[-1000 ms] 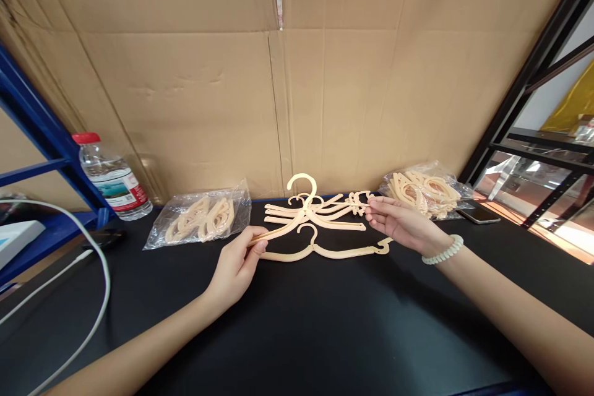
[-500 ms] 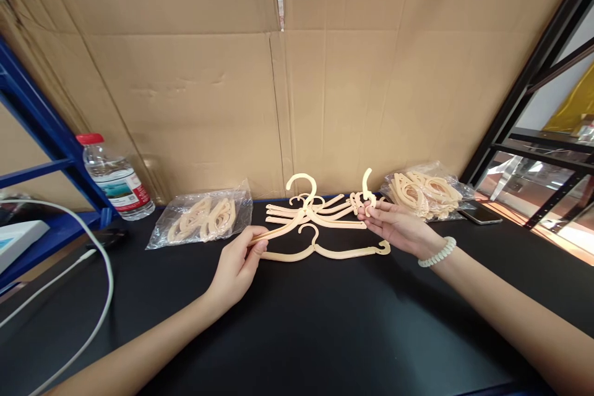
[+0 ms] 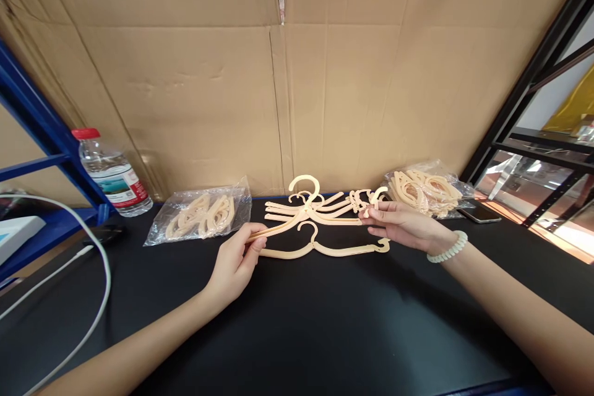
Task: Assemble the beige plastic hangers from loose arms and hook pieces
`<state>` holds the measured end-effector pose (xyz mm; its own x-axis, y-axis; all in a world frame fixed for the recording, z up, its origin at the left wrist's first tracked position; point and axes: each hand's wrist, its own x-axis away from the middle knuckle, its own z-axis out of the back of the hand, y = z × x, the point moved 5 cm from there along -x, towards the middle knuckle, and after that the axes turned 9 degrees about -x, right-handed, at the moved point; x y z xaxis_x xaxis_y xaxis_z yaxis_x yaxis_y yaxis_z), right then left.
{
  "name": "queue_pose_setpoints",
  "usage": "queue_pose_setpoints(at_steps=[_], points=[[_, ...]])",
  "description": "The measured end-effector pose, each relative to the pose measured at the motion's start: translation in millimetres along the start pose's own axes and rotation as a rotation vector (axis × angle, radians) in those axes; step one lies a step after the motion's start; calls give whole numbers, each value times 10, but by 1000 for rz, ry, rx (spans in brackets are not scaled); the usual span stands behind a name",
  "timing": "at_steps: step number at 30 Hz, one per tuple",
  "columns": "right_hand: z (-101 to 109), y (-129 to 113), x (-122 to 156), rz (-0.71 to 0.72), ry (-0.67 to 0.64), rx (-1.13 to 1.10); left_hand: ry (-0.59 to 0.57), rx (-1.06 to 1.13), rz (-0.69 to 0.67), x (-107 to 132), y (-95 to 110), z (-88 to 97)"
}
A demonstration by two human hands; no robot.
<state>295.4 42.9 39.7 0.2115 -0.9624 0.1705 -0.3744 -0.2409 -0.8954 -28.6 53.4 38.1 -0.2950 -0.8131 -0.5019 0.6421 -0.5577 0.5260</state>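
Note:
My left hand [image 3: 236, 262] pinches the left arm of a cream plastic hanger [image 3: 330, 220], its hook pointing up. At that hanger's right end, my right hand [image 3: 408, 227] has its fingers closed on a small curved end hook [image 3: 381, 192]. The piece appears to touch the hanger's tip, but fingers partly cover the join. Lying in front of the held hanger is another cream hanger [image 3: 346, 251], with a hooked piece on its right end. Several more hangers [image 3: 277, 210] lie stacked behind.
Clear plastic bags of cream hanger parts lie left [image 3: 202, 216] and right [image 3: 424, 189] on the black table [image 3: 306, 328]. A phone [image 3: 481, 213] is beside the right bag. At left stand a water bottle [image 3: 116, 176] and a white cable [image 3: 107, 278]. Cardboard [image 3: 195, 93] rises behind.
The end hook has tipped from upright toward the right and come lower, against the hanger's right tip. My right hand turned slightly with it; my left hand keeps its hold.

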Motion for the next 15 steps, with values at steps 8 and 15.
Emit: queue_pose_setpoints(at_steps=[8,15], points=[[-91,42,24,-126,-116,-34,-6,-5,-14,3,2,-10],[-101,78,36,-213,-106,-10,-7,-9,-19,5,2,-3]])
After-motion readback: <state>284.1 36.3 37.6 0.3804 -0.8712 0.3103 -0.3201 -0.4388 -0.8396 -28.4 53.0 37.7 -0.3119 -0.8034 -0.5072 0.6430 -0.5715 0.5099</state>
